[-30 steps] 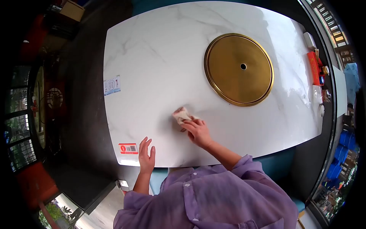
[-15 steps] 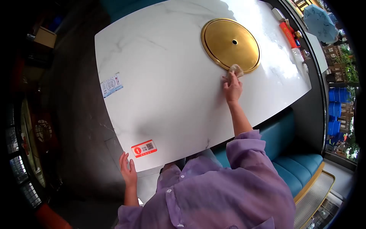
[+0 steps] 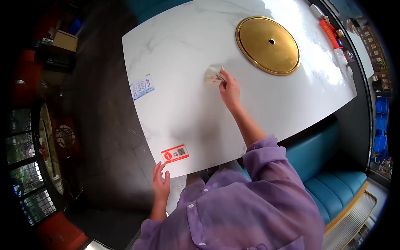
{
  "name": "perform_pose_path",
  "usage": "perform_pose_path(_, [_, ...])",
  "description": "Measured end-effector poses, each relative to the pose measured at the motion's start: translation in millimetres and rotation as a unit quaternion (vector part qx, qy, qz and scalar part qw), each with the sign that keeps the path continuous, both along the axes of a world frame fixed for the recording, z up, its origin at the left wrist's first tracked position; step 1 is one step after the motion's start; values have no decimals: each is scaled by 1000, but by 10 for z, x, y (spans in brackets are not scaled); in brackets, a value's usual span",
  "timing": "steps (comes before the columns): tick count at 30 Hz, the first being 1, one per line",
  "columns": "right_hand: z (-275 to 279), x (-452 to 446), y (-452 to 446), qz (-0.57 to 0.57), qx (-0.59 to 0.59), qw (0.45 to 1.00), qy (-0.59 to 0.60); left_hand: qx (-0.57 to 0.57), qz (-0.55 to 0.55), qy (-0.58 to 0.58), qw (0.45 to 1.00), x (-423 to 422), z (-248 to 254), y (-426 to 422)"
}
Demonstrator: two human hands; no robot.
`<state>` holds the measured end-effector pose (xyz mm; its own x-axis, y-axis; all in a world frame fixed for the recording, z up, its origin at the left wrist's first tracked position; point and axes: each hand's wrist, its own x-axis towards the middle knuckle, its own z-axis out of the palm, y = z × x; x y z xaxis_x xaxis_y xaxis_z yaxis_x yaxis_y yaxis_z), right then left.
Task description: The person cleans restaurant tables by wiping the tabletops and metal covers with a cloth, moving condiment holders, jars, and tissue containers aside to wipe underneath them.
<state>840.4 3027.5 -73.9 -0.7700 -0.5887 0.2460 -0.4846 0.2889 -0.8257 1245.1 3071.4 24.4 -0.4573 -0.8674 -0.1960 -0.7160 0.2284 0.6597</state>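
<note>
Over the middle of the white marble-patterned table [image 3: 179, 112], my right hand [image 3: 230, 88] grips a crumpled, whitish wiping cloth [image 3: 211, 75] with reddish-brown marks. The cloth appears to lie against the tabletop. To its upper right is a round gold-coloured lid [image 3: 266, 52] with a small hole in the centre, apart from my hand. My left hand [image 3: 161, 183] is beside the table's near left corner, fingers and thumb apart and nothing in it. A red and white QR-code sticker [image 3: 175, 154] lies just above those fingers.
A blue and white printed card [image 3: 142, 87] lies at the table's left edge. Along the far right edge stand a red box [image 3: 330, 34] and small items. A teal bench seat [image 3: 333, 185] runs along the right side. Dark floor [image 3: 100, 116] lies to the left.
My right hand has moved left with the cloth, from the gold lid's rim onto the white tabletop. My left hand stays by the corner. The whole view has shifted slightly.
</note>
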Motion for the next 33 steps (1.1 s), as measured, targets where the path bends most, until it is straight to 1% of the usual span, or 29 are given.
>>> perform_pose_path(1, [-147, -27, -132, -52, 25, 998, 6, 25, 4, -2, 1000, -11, 39, 25])
perform_pose_path(3, [-192, 444, -277, 19, 54, 995, 87, 41, -18, -8, 999, -33, 161, -15])
perform_pose_path(4, [-203, 805, -267, 131, 54, 988, 54, 36, -31, -14, 999, -8, 163, -37])
perform_pose_path(6, [-212, 1657, -56, 324, 37, 945, 14, 27, -70, -18, 997, 93, 90, -107])
perform_pose_path(7, [-187, 2041, 69, 395, 98, 913, 4, 31, -88, -19, 995, 123, 85, -161])
perform_pose_path(8, [-153, 2362, 239, 446, 127, 885, -44, 41, -97, -9, 994, 135, 67, -236])
perform_pose_path(9, [-170, 2564, 392, 463, 117, 876, 73, 54, -111, 5, 992, 128, 26, -304])
perform_pose_path(10, [-21, 2614, 522, 467, 176, 867, 10, 65, -145, 15, 987, 128, -22, -386])
perform_pose_path(11, [54, 2525, 593, 470, 172, 855, -136, 70, -160, 28, 984, 148, -68, -500])
perform_pose_path(13, [-85, 2186, 711, 349, 65, 904, -237, 80, -202, 40, 975, 218, -171, -723])
perform_pose_path(14, [-104, 1872, 786, 251, 43, 961, -108, 83, -231, 46, 968, 250, -221, -818])
perform_pose_path(15, [75, 1507, 960, 106, 24, 994, -25, 80, -252, 51, 963, 310, -254, -915])
perform_pose_path(16, [120, 1172, 1099, -43, 24, 998, 25, 78, -272, 59, 957, 391, -288, -1008])
perform_pose_path(17, [67, 847, 1227, -174, 37, 979, 102, 82, -289, 57, 952, 484, -301, -1108])
perform_pose_path(18, [55, 620, 1356, -308, 95, 941, 107, 85, -301, 51, 948, 648, -307, -1200])
perform_pose_path(19, [-180, 440, 1495, -390, 141, 906, 77, 81, -307, 54, 947, 858, -338, -1259])
perform_pose_path(20, [-175, 518, 1407, -393, 134, 906, 79, 83, -295, 46, 951, 1042, -358, -1332])
perform_pose_path(21, [-174, 694, 1258, -378, 138, 914, 48, 84, -284, 28, 955, 1282, -308, -1436])
perform_pose_path(22, [-183, 946, 1138, -364, 145, 920, 15, 91, -262, 36, 960, 1531, -315, -1497])
perform_pose_path(23, [-265, 1392, 918, -276, 94, 954, 70, 91, -268, 29, 959, 1747, -338, -1560])
perform_pose_path(24, [-229, 1931, 677, -206, 96, 972, 57, 102, -273, 15, 956, 1957, -354, -1629])
perform_pose_path(25, [-246, 2555, 454, -144, 59, 986, 65, 109, -272, 4, 956, 2137, -367, -1687])
perform_pose_path(26, [-146, 3164, 288, -92, 58, 991, 76, 119, -278, 3, 953, 2234, -360, -1720])
perform_pose_path(27, [-224, 3707, 127, -18, 131, 987, 90, 112, -272, 6, 956, 2241, -310, -1765])
perform_pose_path(28, [-181, 4215, 53, 34, 73, 994, 71, 115, -296, -3, 948, 2188, -249, -1798])
perform_pose_path(29, [-201, 4609, 35, 137, 106, 985, -23, 119, -322, -15, 939, 2146, -182, -1822])
perform_pose_path(30, [-123, 4824, 78, 139, 44, 984, -105, 139, -318, -1, 938, 2057, -147, -1827])
perform_pose_path(31, [-135, 4805, 138, 137, 45, 984, -105, 140, -320, 0, 937, 1988, -173, -1881])
perform_pose_path(33, [86, 4373, 362, 35, -8, 996, -85, 120, -356, 36, 926, 1942, -258, -1949])
